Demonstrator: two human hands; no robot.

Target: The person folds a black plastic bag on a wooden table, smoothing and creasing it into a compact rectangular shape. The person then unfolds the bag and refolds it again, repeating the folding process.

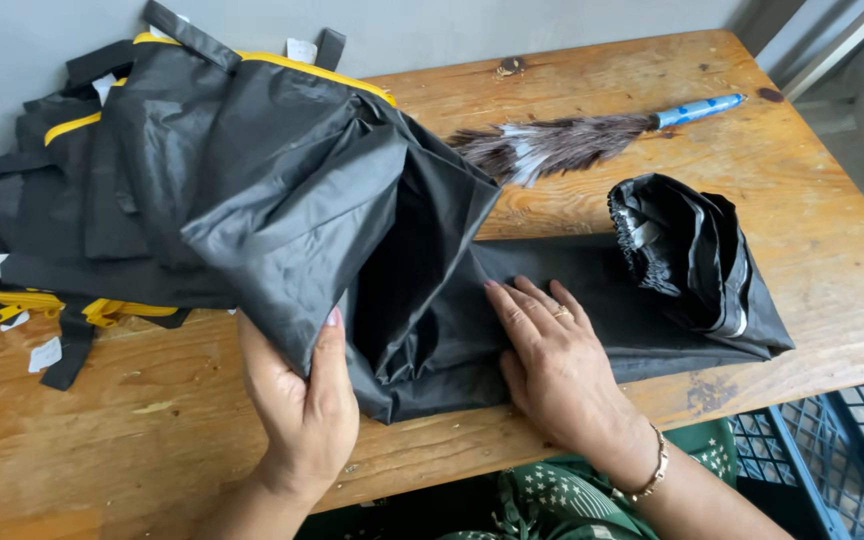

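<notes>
On the worn wooden counter (132, 420), the left hand (297, 400) has its grip clamped on a folded edge of the crinkled black nylon fabric piece (352, 220), thumb on top. The right hand (557, 365) lies flat with fingers spread apart, pressing the same fabric where it stretches toward a rolled black end (692, 250). A stack of black bags with yellow trim (82, 170) sits left, and a brown feather duster with a blue handle (592, 135) lies behind.

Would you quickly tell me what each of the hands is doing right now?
Left hand: closed on a fold of the black fabric, lifting it.
Right hand: open, pressed flat on the same fabric on the wooden table.
</notes>
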